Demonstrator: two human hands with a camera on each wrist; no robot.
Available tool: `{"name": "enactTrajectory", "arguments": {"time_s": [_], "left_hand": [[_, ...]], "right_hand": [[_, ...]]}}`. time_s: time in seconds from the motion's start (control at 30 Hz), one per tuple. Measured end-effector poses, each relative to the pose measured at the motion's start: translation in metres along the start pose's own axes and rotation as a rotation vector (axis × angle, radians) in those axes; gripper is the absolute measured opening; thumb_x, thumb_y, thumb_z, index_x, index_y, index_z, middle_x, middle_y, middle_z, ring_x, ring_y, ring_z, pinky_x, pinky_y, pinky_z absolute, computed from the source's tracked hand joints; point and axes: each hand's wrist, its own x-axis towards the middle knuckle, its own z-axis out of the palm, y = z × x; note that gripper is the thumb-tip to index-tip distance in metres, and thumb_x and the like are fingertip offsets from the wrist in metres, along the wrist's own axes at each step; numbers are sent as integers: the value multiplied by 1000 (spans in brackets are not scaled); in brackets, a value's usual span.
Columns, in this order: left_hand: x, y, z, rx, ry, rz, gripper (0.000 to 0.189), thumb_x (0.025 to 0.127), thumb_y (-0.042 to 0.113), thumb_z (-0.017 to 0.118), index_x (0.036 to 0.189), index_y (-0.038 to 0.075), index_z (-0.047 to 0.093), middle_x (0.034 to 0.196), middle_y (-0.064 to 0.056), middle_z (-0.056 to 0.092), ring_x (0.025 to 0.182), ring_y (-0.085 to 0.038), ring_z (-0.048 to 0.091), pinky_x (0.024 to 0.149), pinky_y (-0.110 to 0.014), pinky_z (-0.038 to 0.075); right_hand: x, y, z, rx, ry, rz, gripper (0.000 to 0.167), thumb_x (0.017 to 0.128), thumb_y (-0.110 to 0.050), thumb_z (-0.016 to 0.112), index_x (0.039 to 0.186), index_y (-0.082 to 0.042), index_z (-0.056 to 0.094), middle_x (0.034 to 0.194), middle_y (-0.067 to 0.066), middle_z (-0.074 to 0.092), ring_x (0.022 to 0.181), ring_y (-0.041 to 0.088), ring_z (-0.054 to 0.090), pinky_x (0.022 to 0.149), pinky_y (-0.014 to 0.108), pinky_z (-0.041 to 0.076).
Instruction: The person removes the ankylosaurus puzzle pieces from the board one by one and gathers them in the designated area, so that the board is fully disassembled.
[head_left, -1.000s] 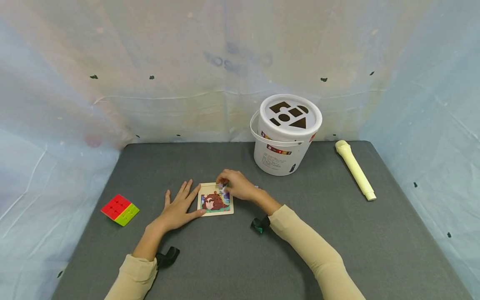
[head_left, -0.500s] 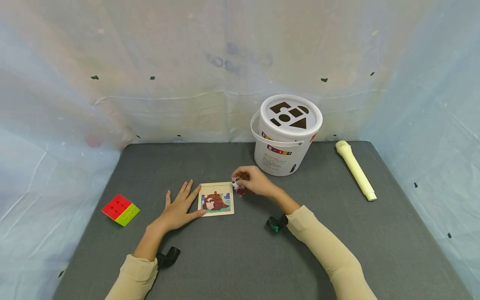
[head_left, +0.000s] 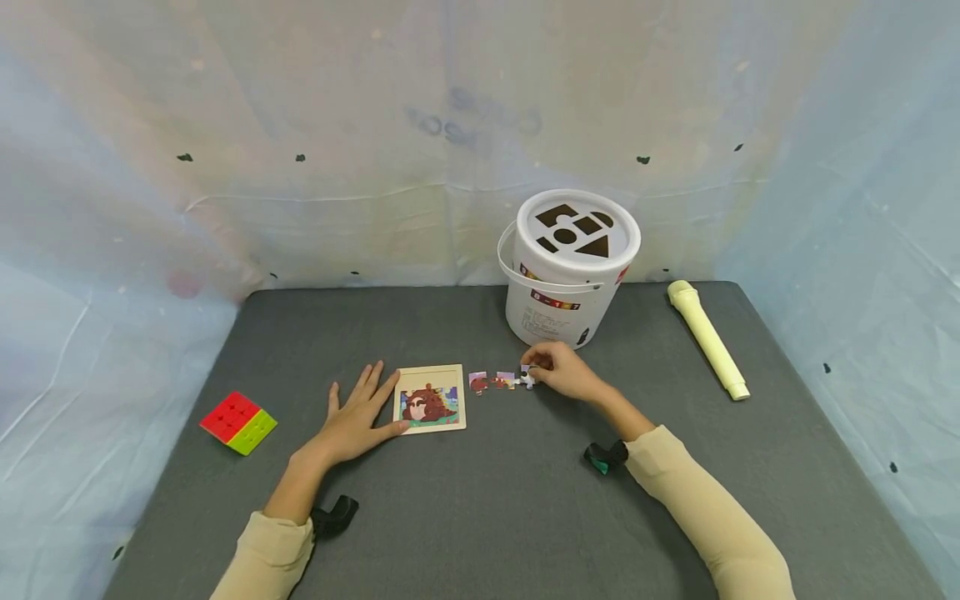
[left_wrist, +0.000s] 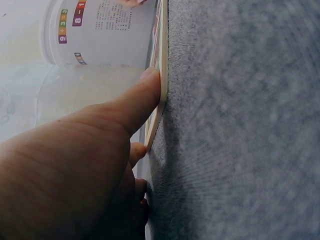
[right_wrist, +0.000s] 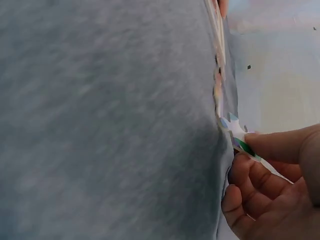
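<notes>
Gray cloth covers the table (head_left: 450, 517), and I have the left hand (head_left: 358, 423) spread wide near its middle. The thumb and pointer finger touch the left corners of the wooden puzzle frame (head_left: 431, 377). A light press there should stop it sliding. Just right of the frame sit the first loose piece (head_left: 478, 382) and the middle piece (head_left: 506, 381). At the end of that row, the right hand (head_left: 567, 373) pinches the white piece (head_left: 527, 380) between thumb and finger. I think a soft, level hold would work best, without bumping the middle piece. I can't tell if those two touch, or if the white one is off the cloth; fingers hide part of it. Farther back, the big tub (head_left: 551, 308) blocks some of the table's far edge. Its lid holes are dark, so I can't see inside.
</notes>
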Motion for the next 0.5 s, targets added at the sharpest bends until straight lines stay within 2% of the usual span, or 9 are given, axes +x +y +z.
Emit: {"name": "enactTrajectory", "arguments": {"time_s": [0.23,0.5], "left_hand": [[-1,0,-1,-2,-2,-6,93,92,59,62,161,14,19,166,-19,4,152,-38,1,107,-73,-11],[0,0,0,-4,-4,-1,92,92,59,62,161,14,19,166,-19,4,152,-38,1,107,-73,-12]], "right_hand": [[-7,6,0,-28,-1,-8,14,87,8,68,101,6,68,85,11,65,69,15,54,62,26,45],[-9,3,1,-164,7,-28,22,82,-2,81,101,0,71,84,8,64,69,18,53,62,28,42]]}}
